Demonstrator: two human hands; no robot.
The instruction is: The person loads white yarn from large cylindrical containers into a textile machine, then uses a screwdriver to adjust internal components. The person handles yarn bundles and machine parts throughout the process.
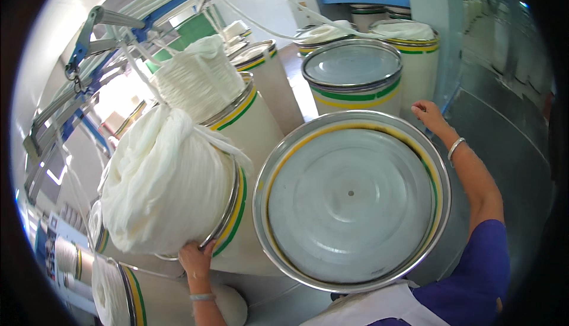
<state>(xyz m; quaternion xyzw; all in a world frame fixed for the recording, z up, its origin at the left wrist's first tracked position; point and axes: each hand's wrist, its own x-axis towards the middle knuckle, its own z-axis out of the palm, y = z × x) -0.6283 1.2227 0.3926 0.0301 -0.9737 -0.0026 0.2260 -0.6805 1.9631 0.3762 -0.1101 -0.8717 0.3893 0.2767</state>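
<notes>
Left hand (195,259) gripped the metal rim of a full sliver can (237,219), fingers curled over the rim edge, tilted hard toward the person with a big bulge of white cotton sliver (166,187) spilling out the top. Right hand (428,115) sat on the far rim of the empty can (352,198), fingers bent together against the steel edge; whether they fully clamped it could not be told from here. That empty can stood right in front of the person, just beside and touching the full one, its bare spring plate showing, nothing coiled in it. Judged progress: the full can looked finished filling and was being handled away or tipped; the empty one looked ready but not yet taking any sliver. Count: two empty cans seen, the near one plus a second empty can (352,71) behind it. Full or heaped cans: the gripped one, a tall-heaped can (204,80) behind it, two more heaped cans (409,36) at the back, and at least one lying low at lower left (112,290); more back there were too cramped to count. Blue creel frame (83,47) ran overhead at left with sliver strands running up to it. Grey floor (504,148) at right.
</notes>
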